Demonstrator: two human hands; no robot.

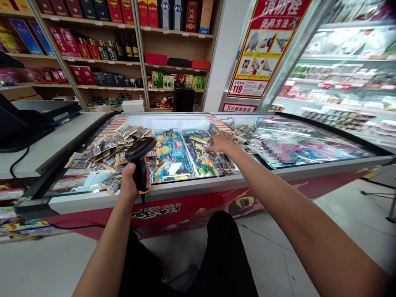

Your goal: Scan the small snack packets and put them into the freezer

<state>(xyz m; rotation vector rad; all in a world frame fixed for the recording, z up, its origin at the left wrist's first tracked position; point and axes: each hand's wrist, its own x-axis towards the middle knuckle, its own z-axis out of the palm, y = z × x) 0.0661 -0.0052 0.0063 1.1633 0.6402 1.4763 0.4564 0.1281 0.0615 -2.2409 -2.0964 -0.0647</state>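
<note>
My left hand (130, 180) is wrapped round the handle of a black barcode scanner (141, 150), its head held above the near left part of the chest freezer (198, 184). Many small dark packets (105, 152) with tan edges lie heaped on the glass to the left. Farther right, my right hand (221, 142) reaches over another pile of such packets (221, 163), palm down with its fingers spread. Whether the fingertips touch a packet I cannot tell. Between the hands, colourful bags (173, 148) lie inside the freezer beside a white wire divider (188, 154).
A counter (62, 134) with dark equipment stands at the left, a cable hanging from it. Behind the freezer rise shelves (176, 31) of boxed goods. The freezer's right glass lid (309, 136) shows reflections. A lit display fridge (346, 70) is at the right.
</note>
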